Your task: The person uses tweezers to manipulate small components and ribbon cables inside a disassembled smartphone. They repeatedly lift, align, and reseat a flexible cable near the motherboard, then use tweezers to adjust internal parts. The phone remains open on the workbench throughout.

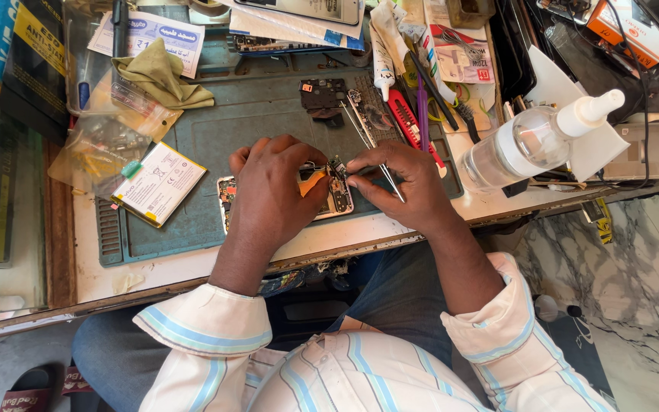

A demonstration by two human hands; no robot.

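**Opened phone on mat, both hands engaged**

Grey-green rubber work mat fills frame centre. On its lower edge lies the opened white-framed smartphone, internals exposed. Left hand covers the phone's left part, fingers curled down onto it. Right hand pinches thin metal tweezers, fingers pressed together. White rectangular battery lies centre-left.

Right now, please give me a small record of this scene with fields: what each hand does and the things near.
left hand: presses on an opened phone, thumb on an orange tool
right hand: pinches metal tweezers, tips at the phone's inside
surface: grey-green work mat on a cluttered bench
left of phone: flat battery
behind: removed dark part, olive cloth
right: clear spray bottle
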